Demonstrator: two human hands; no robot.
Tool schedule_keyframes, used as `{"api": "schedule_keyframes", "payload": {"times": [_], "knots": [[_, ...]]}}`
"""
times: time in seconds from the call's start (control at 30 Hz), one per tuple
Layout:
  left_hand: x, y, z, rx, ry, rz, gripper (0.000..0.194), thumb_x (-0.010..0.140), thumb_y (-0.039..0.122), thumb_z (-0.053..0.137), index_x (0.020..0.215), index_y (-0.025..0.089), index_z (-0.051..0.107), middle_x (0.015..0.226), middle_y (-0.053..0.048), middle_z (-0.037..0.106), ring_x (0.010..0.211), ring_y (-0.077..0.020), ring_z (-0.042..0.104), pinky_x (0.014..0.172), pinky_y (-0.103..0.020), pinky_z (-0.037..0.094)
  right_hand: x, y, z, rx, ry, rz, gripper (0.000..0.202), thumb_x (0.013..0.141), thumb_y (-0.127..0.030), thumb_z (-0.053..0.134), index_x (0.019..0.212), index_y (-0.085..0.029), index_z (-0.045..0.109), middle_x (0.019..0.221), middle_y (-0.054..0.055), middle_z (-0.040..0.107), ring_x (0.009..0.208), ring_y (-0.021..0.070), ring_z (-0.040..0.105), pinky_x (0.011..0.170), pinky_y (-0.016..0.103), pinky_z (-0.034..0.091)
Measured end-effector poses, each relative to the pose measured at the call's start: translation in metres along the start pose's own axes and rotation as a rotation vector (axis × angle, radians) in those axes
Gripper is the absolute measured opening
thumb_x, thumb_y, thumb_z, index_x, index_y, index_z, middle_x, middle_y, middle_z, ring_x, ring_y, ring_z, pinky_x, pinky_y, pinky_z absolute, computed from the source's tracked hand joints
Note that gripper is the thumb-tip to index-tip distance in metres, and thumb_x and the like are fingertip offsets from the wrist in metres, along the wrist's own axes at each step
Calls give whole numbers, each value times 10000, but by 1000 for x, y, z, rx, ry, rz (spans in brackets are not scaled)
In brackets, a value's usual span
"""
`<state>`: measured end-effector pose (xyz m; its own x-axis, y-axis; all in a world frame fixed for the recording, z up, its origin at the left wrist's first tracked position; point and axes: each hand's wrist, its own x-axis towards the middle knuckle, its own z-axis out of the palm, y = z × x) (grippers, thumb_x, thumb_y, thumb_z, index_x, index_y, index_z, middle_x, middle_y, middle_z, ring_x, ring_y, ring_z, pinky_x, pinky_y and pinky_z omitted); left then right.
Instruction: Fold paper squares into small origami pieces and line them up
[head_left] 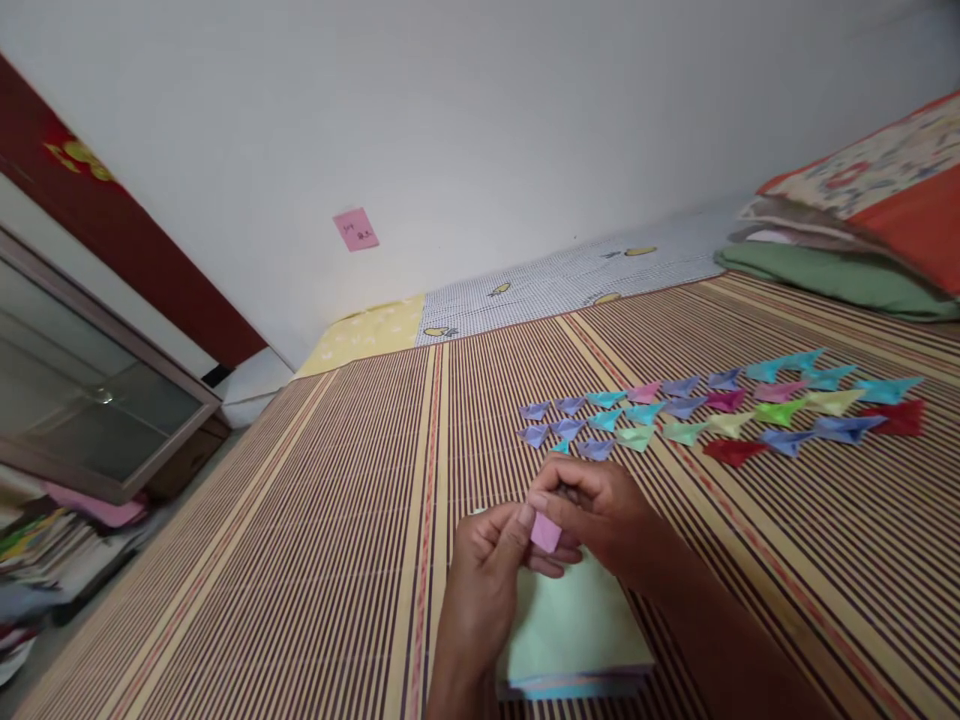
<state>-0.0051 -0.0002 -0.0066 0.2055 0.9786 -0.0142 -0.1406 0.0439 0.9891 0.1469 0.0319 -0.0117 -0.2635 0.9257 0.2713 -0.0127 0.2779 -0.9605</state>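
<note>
Left hand and right hand pinch small pink folded paper, lower centre of frame, apparently mid-fold, next move likely needing firm creasing.

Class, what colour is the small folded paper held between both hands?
The folded paper is pink, seen best in the head view.

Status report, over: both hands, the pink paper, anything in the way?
Left hand and right hand pinching pink paper. Paper small, folded. Paper stack below, folded shapes in rows beyond; nothing seen blocking the hands.
</note>
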Motion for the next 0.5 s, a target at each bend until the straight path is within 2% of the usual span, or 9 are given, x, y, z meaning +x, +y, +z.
{"api": "schedule_keyframes", "payload": {"times": [0.13, 0.23, 0.33, 0.5], "knots": [[1, 0, 0, -2, 48, 23, 374, 943, 436, 658, 841, 107, 804, 778, -135, 797, 706, -228, 760, 556, -248, 552, 2, 3, -1, 155, -31, 78, 279, 947, -394, 606, 792, -172, 675, 648, -30, 566, 541, 105, 513, 506, 229, 410], [2, -2, -1, -7, 137, 51, 380, 956, 444, 638, 865, 111, 798, 789, -125, 800, 690, -211, 751, 562, -242, 548, 4, 8, -4, 211, -18, 77, 237, 915, -384, 650, 796, -179, 640, 675, -28, 589, 607, 116, 551, 576, 236, 447], [1, -2, -1, 9, 214, 68, 381, 948, 454, 644, 855, 116, 792, 769, -114, 796, 677, -202, 741, 568, -242, 547, 4, 11, -4, 152, 4, 53, 179, 872, -322, 684, 776, -186, 620, 678, -26, 596, 626, 128, 568, 594, 251, 456], [1, 0, 1, 67, 228, 77, 407, 920, 499, 658, 808, 128, 785, 716, -97, 780, 630, -194, 714, 559, -251, 542, 1, 8, 3, -41, 76, 33, 160, 847, -268, 670, 717, -192, 614, 648, -23, 596, 615, 139, 542, 573, 266, 422]]}}
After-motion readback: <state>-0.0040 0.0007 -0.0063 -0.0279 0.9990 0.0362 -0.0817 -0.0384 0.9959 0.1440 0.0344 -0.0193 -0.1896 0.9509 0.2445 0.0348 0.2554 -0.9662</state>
